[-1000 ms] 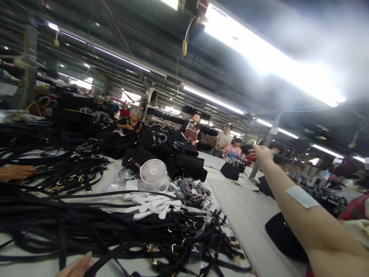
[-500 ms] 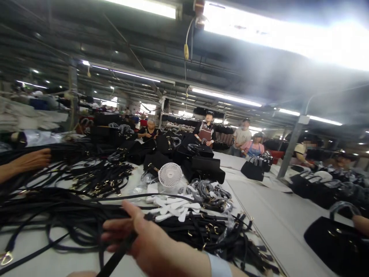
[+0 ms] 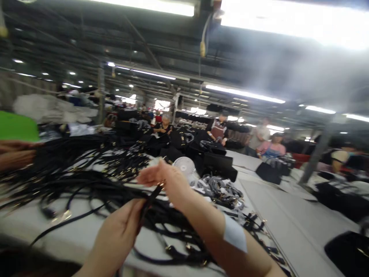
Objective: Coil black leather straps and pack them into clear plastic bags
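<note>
My left hand (image 3: 119, 229) is closed around a black bag strap (image 3: 150, 200), thumb along its side. The strap slants up to the right and ends in gold-coloured hardware at the palm side of my right hand (image 3: 168, 182). My right hand has its fingers stretched out and appears not wrapped around the strap; motion blur hides whether it touches the hardware. Beneath both hands spreads a tangled pile of black straps (image 3: 95, 188) with gold fittings. More straps with metal ends (image 3: 127, 163) lie behind it.
A co-worker's hands (image 3: 17, 156) are over the straps at the left edge. A white fan (image 3: 184, 165), plastic-wrapped handles (image 3: 221, 188) and black bags (image 3: 219, 163) stand beyond my right hand. Other people work at the white table (image 3: 276, 207) behind.
My left hand has come up into view, gripping the strap. My right hand has moved up and right, and the strap's gold end now shows beside it. The view has turned left.
</note>
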Motion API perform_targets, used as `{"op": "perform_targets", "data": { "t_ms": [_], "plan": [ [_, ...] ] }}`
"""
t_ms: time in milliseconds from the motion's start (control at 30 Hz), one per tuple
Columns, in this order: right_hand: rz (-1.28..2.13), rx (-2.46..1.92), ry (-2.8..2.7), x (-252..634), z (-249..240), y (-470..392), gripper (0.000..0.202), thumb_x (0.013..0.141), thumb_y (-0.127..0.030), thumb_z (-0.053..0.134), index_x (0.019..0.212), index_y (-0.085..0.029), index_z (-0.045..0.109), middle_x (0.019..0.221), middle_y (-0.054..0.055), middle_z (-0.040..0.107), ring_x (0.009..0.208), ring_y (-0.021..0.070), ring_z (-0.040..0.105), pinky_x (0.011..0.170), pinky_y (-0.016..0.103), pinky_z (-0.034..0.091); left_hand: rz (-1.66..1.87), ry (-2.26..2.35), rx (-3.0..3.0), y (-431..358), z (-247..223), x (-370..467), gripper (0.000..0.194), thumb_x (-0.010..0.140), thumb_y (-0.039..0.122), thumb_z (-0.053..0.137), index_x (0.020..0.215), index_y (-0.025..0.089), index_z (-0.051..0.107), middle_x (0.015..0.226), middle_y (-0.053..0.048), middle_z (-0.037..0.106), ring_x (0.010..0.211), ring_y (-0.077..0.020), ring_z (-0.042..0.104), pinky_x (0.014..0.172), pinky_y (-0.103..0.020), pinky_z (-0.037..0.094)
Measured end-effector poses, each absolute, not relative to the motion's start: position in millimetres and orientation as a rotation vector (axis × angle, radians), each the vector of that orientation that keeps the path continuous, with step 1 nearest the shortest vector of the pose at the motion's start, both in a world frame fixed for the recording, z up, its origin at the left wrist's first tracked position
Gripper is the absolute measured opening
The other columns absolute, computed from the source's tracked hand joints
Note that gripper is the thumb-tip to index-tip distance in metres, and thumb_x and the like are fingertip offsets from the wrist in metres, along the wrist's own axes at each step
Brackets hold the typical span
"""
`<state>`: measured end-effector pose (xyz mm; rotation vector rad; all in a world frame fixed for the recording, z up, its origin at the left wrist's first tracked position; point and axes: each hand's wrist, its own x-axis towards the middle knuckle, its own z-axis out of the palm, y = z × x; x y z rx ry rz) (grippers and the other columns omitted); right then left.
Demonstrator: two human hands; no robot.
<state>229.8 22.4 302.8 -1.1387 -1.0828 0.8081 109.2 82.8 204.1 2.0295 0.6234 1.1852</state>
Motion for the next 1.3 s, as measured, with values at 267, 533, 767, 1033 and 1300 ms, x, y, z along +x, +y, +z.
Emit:
{"op": "perform_targets", "data": {
  "t_ms": [267,533,767,1033,1300],
  "plan": [
    [0.773,-1.286,-1.129,267.2,302.8,26.4,0.073,0.097,-0.065,0.033,0.076,-0.011,0.077,0.09,0.023,0.076,0.084,0.0249,0.073,0.085,0.04,0.054,1.058,0.386,1.941,74.2,236.1,131.0,0.047,0.1,0.046,0.031,0.061,0.021,0.043,0.053,0.001,0.053,0.053,-0.0114,0.049,0.055,-0.023,0.038],
    [0.98,-1.208,-1.229,250.6,266.1,14.7,0.068,0.091,-0.074,0.037,0.096,-0.019,0.076,0.1,0.011,0.077,0.094,0.023,0.071,0.092,0.037,0.052,0.75,0.329,1.536,53.2,224.2,119.8,0.053,0.091,0.068,0.04,0.071,0.02,0.05,0.039,0.007,0.04,0.03,-0.0086,0.034,0.035,-0.021,0.023],
    [1.847,-0.836,-1.498,176.0,181.2,35.2,0.065,0.063,-0.077,0.07,0.084,-0.016,0.072,0.081,0.007,0.073,0.076,0.0217,0.069,0.075,0.036,0.055,0.798,0.596,1.252,89.9,215.1,54.1,0.042,0.087,0.059,0.061,0.081,0.017,0.06,0.041,0.009,0.038,0.034,-0.0061,0.029,0.035,-0.017,0.02],
    [0.915,-1.488,-1.579,250.5,176.3,58.8,0.041,0.089,-0.054,0.059,0.094,-0.016,0.073,0.072,0.002,0.068,0.058,0.0112,0.05,0.057,0.024,0.04,0.758,0.187,1.243,130.3,215.4,67.2,0.041,0.091,0.038,0.061,0.058,0.015,0.051,0.086,-0.005,0.065,0.097,-0.0182,0.063,0.092,-0.03,0.049],
    [0.722,-1.553,-1.7,234.1,168.4,71.9,0.028,0.09,-0.038,0.05,0.071,-0.021,0.062,0.065,-0.001,0.064,0.06,0.0131,0.055,0.062,0.025,0.042,0.556,0.561,1.236,120.4,175.4,35.6,0.034,0.087,0.042,0.069,0.107,0.016,0.063,0.1,-0.007,0.068,0.089,-0.0174,0.064,0.084,-0.033,0.049]
  ]
}}
